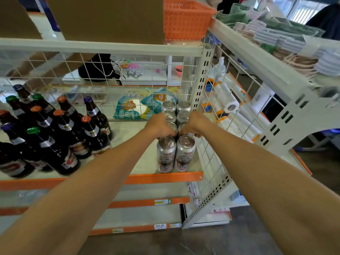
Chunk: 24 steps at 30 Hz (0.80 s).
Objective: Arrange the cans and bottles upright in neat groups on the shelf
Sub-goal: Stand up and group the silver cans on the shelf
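Several silver cans (166, 153) stand upright in two rows at the right end of the white shelf (145, 162), against the wire side panel. My left hand (160, 126) grips a can in the left row, just behind the front pair. In the right row, my right hand (192, 124) grips the can beside it. Both held cans are mostly hidden by my fingers. A group of several dark glass bottles (55, 133) with coloured caps stands upright on the shelf's left part.
A wire mesh back panel (92, 74) and side panel (211, 162) close in the shelf. Cartoon-printed packets (132, 107) lie behind the back mesh. An orange basket (185, 19) and cardboard sit on the shelf above. Rolls and towels fill the rack at right.
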Motion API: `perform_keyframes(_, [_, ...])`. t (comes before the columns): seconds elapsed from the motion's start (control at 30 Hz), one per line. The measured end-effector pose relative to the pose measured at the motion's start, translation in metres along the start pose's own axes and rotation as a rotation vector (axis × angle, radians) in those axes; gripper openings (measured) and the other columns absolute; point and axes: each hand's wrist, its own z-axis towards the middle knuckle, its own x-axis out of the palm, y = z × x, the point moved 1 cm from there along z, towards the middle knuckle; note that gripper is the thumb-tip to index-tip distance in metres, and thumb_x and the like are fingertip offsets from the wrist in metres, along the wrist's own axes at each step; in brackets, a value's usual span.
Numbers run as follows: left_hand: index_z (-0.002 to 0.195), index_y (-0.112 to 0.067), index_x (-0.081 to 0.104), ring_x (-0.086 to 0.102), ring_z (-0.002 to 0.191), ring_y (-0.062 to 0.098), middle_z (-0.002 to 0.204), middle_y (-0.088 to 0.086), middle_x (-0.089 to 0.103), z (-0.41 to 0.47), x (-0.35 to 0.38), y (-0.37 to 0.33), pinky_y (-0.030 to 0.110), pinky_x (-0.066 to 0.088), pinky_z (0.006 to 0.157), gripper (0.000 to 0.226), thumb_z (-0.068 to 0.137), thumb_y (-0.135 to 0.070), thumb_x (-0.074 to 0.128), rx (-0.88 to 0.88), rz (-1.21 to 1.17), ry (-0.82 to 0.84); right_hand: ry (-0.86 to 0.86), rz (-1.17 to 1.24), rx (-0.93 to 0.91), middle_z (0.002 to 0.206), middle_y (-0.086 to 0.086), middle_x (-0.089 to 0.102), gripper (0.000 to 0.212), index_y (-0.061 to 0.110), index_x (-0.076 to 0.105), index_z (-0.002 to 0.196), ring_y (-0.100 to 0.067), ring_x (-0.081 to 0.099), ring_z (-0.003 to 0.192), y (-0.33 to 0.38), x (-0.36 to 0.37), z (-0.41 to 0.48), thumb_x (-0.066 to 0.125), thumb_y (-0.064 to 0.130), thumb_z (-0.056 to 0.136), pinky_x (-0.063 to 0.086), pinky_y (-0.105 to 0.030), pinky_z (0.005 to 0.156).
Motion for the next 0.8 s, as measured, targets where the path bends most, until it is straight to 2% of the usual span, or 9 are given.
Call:
perform_keyframes(0.1, [0.086, -0.005, 0.069, 0.065, 0.074, 0.021, 0.083, 0.009, 0.069, -0.001, 0.002, 0.001, 0.029, 0.045, 0.054, 0.036, 0.063, -0.03, 0.081, -0.002, 0.017, -0.012, 0.003, 0.005, 0.002, 0.076, -0.008, 0.056, 0.035, 0.009, 0.047, 0.072, -0.026, 0.064, 0.081, 0.0, 0.0, -0.001, 0.078, 0.024, 0.078, 0.059, -0.036, 0.076])
perform_keyframes(0.2, [0.088, -0.007, 0.07, 0.067, 0.08, 0.023, 0.087, 0.009, 0.07, 0.001, 0.004, 0.003, 0.031, 0.05, 0.059, 0.037, 0.063, -0.032, 0.082, 0.005, 0.014, 0.003, 0.045, 0.003, -0.002, 0.094, -0.013, 0.064, 0.032, 0.006, 0.052, 0.08, -0.028, 0.066, 0.088, -0.001, -0.002, -0.001, 0.077, 0.025, 0.08, 0.059, -0.038, 0.081])
perform_keyframes(0.27, [0.089, -0.009, 0.068, 0.068, 0.081, 0.024, 0.089, 0.009, 0.07, 0.005, 0.001, 0.005, 0.034, 0.058, 0.066, 0.038, 0.066, -0.037, 0.079, -0.023, -0.06, 0.043, 0.093, 0.033, 0.009, 0.103, -0.015, 0.066, 0.038, 0.003, 0.057, 0.095, -0.03, 0.068, 0.094, -0.003, -0.007, 0.002, 0.075, 0.036, 0.084, 0.058, -0.039, 0.084])
perform_keyframes(0.33, [0.09, -0.006, 0.06, 0.068, 0.083, 0.027, 0.092, 0.01, 0.067, 0.009, -0.008, 0.007, 0.038, 0.059, 0.07, 0.042, 0.078, -0.044, 0.073, -0.096, -0.155, 0.066, 0.061, 0.049, 0.029, 0.106, -0.014, 0.061, 0.051, 0.004, 0.056, 0.107, -0.03, 0.066, 0.1, -0.005, -0.016, 0.006, 0.066, 0.05, 0.088, 0.056, -0.036, 0.081])
perform_keyframes(0.47, [0.12, -0.006, 0.057, 0.067, 0.091, 0.03, 0.108, 0.014, 0.066, 0.03, -0.024, 0.01, 0.04, 0.057, 0.074, 0.054, 0.086, -0.045, 0.07, -0.103, -0.161, -0.002, -0.075, 0.126, -0.021, 0.104, -0.01, 0.057, 0.047, 0.007, 0.053, 0.105, -0.024, 0.056, 0.088, -0.008, -0.025, 0.025, 0.066, 0.048, 0.087, 0.039, -0.027, 0.055])
perform_keyframes(0.57, [0.134, -0.013, 0.053, 0.067, 0.083, 0.026, 0.109, 0.012, 0.066, 0.041, -0.026, 0.005, 0.036, 0.055, 0.065, 0.062, 0.082, -0.039, 0.076, -0.063, -0.136, 0.056, -0.06, 0.11, -0.057, 0.111, -0.009, 0.061, 0.046, 0.007, 0.058, 0.114, -0.026, 0.06, 0.099, -0.006, -0.019, 0.038, 0.07, 0.039, 0.084, 0.044, -0.029, 0.068])
perform_keyframes(0.63, [0.126, -0.012, 0.057, 0.067, 0.079, 0.026, 0.102, 0.013, 0.068, 0.046, -0.023, 0.001, 0.035, 0.054, 0.063, 0.059, 0.078, -0.037, 0.081, -0.062, -0.124, 0.085, -0.05, 0.082, -0.076, 0.109, -0.009, 0.059, 0.044, 0.008, 0.059, 0.118, -0.028, 0.058, 0.105, -0.003, -0.014, 0.043, 0.07, 0.034, 0.085, 0.044, -0.03, 0.075])
perform_keyframes(0.7, [0.104, -0.01, 0.061, 0.069, 0.078, 0.029, 0.098, 0.017, 0.07, 0.05, -0.018, -0.001, 0.036, 0.055, 0.064, 0.048, 0.071, -0.036, 0.085, -0.062, -0.122, 0.073, -0.081, 0.061, -0.078, 0.109, -0.012, 0.058, 0.041, 0.008, 0.058, 0.119, -0.03, 0.058, 0.109, -0.003, -0.009, 0.048, 0.069, 0.03, 0.087, 0.046, -0.032, 0.079])
perform_keyframes(0.8, [0.097, -0.005, 0.068, 0.067, 0.07, 0.029, 0.092, 0.019, 0.071, 0.053, -0.013, -0.004, 0.035, 0.055, 0.06, 0.044, 0.067, -0.032, 0.086, -0.068, -0.132, 0.035, -0.117, 0.08, -0.066, 0.107, -0.013, 0.06, 0.033, 0.008, 0.059, 0.108, -0.03, 0.06, 0.098, -0.007, -0.007, 0.053, 0.07, 0.03, 0.086, 0.046, -0.032, 0.073])
